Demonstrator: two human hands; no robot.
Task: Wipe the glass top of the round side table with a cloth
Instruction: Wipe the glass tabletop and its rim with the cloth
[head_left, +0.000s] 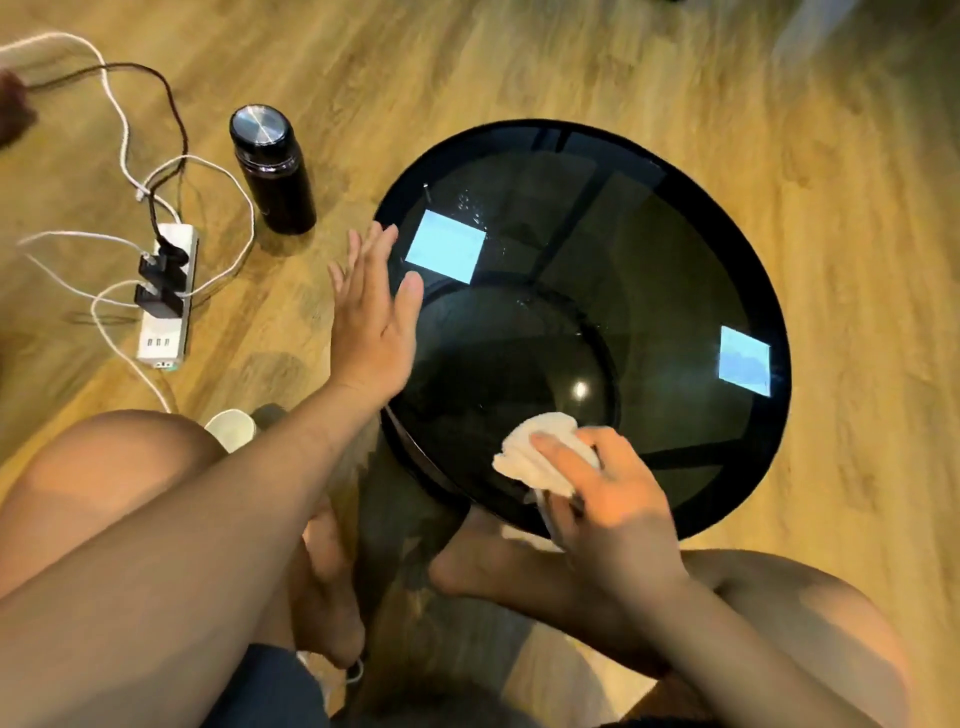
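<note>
The round side table (701, 249) has a dark glass top in a black rim and stands on the wooden floor in front of me. Water droplets show on the glass at its far left. My right hand (613, 509) presses a crumpled white cloth (524, 449) onto the glass near the front edge, fingers closed over it. My left hand (371, 317) is flat and empty, fingers spread, over the table's left rim; I cannot tell whether it touches the rim.
A black flask (272, 169) stands on the floor left of the table. Further left lies a white power strip (166, 306) with plugs and tangled cables. A white cup (231, 426) sits by my left knee. My bare legs and feet are under the table's near edge.
</note>
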